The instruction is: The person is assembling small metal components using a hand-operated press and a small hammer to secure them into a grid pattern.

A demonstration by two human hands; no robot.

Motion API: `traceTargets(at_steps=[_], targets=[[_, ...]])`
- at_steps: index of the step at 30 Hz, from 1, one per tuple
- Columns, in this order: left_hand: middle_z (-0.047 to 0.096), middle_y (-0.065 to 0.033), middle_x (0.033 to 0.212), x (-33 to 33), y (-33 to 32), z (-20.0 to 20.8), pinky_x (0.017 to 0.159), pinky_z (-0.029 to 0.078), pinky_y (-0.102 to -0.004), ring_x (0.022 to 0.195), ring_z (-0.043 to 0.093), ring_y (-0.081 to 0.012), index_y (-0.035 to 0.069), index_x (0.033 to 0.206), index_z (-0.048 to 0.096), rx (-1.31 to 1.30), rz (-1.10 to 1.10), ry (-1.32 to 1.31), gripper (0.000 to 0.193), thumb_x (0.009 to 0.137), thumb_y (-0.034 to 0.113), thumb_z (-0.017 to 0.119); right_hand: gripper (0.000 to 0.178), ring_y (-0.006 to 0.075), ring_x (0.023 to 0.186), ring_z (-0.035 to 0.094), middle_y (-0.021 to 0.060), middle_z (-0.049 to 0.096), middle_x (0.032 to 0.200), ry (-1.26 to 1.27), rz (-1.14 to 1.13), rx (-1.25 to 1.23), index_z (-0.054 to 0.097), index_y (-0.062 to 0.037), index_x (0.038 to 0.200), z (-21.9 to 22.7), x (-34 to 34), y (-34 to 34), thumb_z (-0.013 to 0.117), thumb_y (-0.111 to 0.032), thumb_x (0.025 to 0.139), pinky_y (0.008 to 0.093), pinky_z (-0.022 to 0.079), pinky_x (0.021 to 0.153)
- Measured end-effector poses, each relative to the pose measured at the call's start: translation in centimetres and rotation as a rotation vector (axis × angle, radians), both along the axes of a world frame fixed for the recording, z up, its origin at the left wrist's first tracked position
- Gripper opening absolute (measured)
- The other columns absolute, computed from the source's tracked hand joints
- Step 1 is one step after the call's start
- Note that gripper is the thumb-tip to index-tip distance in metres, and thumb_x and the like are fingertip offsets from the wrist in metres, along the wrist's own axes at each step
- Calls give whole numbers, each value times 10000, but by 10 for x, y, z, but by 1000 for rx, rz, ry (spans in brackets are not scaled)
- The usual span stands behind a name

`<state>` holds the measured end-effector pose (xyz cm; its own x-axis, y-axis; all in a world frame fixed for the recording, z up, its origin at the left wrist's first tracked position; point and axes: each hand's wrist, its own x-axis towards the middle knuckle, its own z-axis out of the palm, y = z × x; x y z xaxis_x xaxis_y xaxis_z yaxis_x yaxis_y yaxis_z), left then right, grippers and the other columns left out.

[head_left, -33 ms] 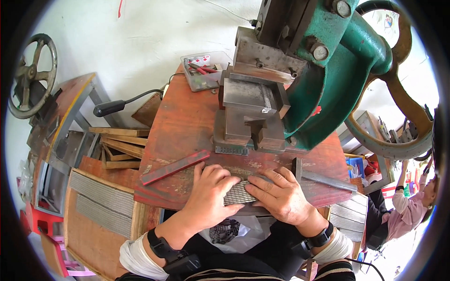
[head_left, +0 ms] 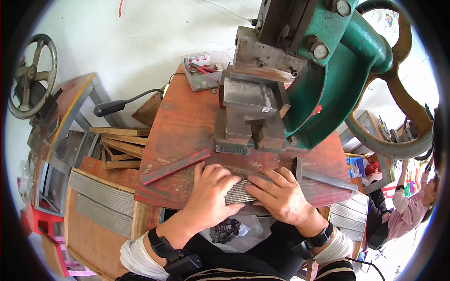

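My left hand (head_left: 213,189) and my right hand (head_left: 280,194) hold a small block of ridged, silvery-grey pieces packed in rows (head_left: 239,193) at the table's near edge. Fingers of both hands close round its two ends, hiding them. Just beyond my left hand lies a flat red bar (head_left: 176,167), set at a slant. To the right of my right hand rests a hammer (head_left: 323,180) with a grey handle. Ahead of both hands stands a green hand press (head_left: 354,79) with a steel die block (head_left: 248,105) under its ram. A short toothed metal strip (head_left: 232,150) sits at the die's front foot.
A clear plastic box (head_left: 201,84) with red-handled pliers stands at the table's back. Wooden trays of ridged strips flank the table, one left (head_left: 96,239), one right (head_left: 349,215). A black lamp (head_left: 110,108), stacked wooden frames (head_left: 123,145) and a person in pink (head_left: 408,215) are farther off.
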<state>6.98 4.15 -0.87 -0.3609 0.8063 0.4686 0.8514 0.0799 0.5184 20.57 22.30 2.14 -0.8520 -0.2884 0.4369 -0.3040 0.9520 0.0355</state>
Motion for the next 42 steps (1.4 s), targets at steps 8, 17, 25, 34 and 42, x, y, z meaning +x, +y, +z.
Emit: traceTargets(at_steps=[8, 17, 25, 34, 42], targets=[[581, -83, 1049, 2, -1, 7, 1059, 283, -523, 1107, 496, -290, 36, 1107, 643, -56, 16, 9, 597, 599, 242, 881, 444, 285, 1079, 603, 55, 661, 1210, 11, -38, -33, 717, -168, 1138, 0, 1, -3, 753, -241, 702, 438, 466, 873], [606, -82, 1057, -9, -16, 6, 1073, 267, -527, 1115, 504, -290, 47, 1139, 636, -50, -14, -68, 650, 586, 267, 897, 388, 277, 1124, 589, 67, 642, 1224, -30, -24, -17, 697, -142, 1141, 3, 1, -4, 695, -226, 762, 442, 448, 923], [623, -97, 1012, -2, -17, 6, 1063, 296, -506, 1053, 548, -291, 47, 1118, 634, 1, 52, -59, 638, 566, 231, 897, 486, 319, 1214, 499, 88, 572, 1308, -128, -172, 10, 661, -217, 1216, 15, 1, -29, 733, -283, 740, 481, 410, 933], [634, -98, 1036, 2, -19, 8, 1010, 314, -537, 1062, 567, -277, 59, 1190, 564, 25, 103, -66, 698, 567, 148, 867, 581, 323, 1277, 445, 55, 498, 1395, -157, -45, -52, 668, -300, 1222, 7, -5, -36, 771, -359, 653, 491, 370, 948], [630, -98, 1026, 3, -22, 11, 1007, 327, -511, 1036, 575, -277, 58, 1211, 551, -7, 96, -73, 698, 608, 190, 878, 452, 313, 1203, 519, 23, 627, 1260, -13, -50, 10, 747, -294, 1074, 1, -1, -27, 762, -386, 632, 507, 368, 981]])
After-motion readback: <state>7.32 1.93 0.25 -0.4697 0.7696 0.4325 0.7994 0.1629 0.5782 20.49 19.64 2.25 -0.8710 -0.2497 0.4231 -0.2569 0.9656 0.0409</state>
